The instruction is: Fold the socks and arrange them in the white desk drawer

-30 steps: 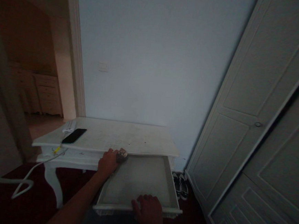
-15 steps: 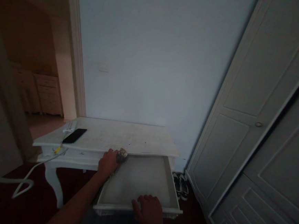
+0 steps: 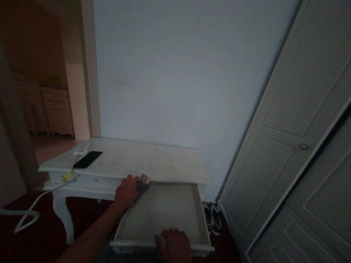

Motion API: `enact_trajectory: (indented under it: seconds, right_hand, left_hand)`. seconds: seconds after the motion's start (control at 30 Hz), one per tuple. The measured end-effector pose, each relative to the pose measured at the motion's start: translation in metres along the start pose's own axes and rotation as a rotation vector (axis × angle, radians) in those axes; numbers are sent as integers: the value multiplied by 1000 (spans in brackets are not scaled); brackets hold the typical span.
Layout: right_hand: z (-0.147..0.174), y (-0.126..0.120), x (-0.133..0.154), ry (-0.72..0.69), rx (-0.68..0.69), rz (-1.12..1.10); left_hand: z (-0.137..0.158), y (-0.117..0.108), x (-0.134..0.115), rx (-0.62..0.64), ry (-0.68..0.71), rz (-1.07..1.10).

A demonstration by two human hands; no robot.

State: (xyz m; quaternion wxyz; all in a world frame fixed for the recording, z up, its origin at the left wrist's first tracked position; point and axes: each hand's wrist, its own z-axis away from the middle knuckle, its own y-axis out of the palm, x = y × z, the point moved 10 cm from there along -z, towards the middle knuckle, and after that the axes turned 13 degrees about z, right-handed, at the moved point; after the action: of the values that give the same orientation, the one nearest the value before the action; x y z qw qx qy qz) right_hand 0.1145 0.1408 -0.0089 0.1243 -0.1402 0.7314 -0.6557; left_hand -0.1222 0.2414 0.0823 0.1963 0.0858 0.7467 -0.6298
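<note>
My left hand (image 3: 127, 191) is closed around a crumpled brown-and-grey rag (image 3: 142, 183). The rag sits at the left rear corner of a pulled-out drawer (image 3: 202, 216), close under the tabletop edge. Over the drawer's front panel, my right hand (image 3: 175, 247) is hooked, fingers on the inner side and thumb to the left. The drawer's bare grey bottom shows between both hands. It belongs to a white table (image 3: 125, 154) with worn paint and curved legs.
A black phone (image 3: 88, 160) and a white power strip (image 3: 82, 148) lie on the table's left end, with a white cable (image 3: 32, 211) hanging off. Shoes (image 3: 212, 218) stand on the dark red floor beside a grey wardrobe (image 3: 271, 155). At left is a doorway.
</note>
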Motion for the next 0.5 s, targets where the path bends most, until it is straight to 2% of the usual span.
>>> enact_trajectory:
  seconds: [0.5]
  right_hand:
    - [0, -4, 0, -2, 38, -7]
  left_hand:
    - [0, 0, 0, -2, -1, 4]
